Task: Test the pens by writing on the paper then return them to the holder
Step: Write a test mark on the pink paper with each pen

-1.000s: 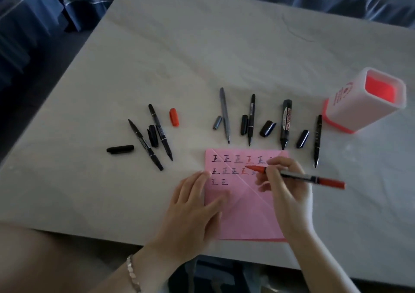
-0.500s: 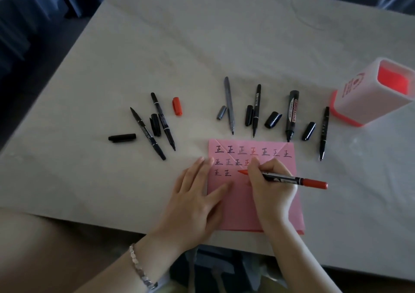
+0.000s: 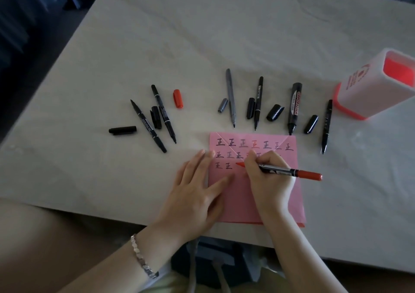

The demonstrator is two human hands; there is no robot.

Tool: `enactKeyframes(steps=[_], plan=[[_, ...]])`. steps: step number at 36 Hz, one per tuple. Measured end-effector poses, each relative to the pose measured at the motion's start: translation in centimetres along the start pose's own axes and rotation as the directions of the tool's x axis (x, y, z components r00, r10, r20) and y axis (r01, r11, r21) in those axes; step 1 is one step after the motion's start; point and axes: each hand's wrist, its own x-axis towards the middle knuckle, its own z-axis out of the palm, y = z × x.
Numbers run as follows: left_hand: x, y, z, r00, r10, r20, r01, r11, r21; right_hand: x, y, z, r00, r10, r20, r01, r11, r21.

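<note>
A pink paper with rows of written characters lies near the table's front edge. My right hand grips a red pen, whose red tip rests on the paper's third row. My left hand lies flat with straight fingers on the paper's left edge. Several uncapped pens lie above the paper: a grey pen, a thin black pen, a thick black marker, another thin pen. Two black pens lie to the left. The white and red holder stands at the far right.
Loose caps lie among the pens: a red cap, a grey cap, several black caps such as one at the left. The grey table stretches back bare. Dark blue fabric lies beyond its far edge.
My right hand brought the red pen down from the second row to the third row of characters. My left hand stayed flat on the paper. The camera moved closer.
</note>
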Motion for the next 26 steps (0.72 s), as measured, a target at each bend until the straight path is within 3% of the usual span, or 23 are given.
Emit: enactKeyframes(steps=[26], plan=[[0.15, 0.05, -0.16, 1.0, 0.001, -0.006, -0.001, 1.0, -0.021, 0.03, 0.32, -0.03, 1.0, -0.008, -0.022, 0.008, 0.999, -0.037]])
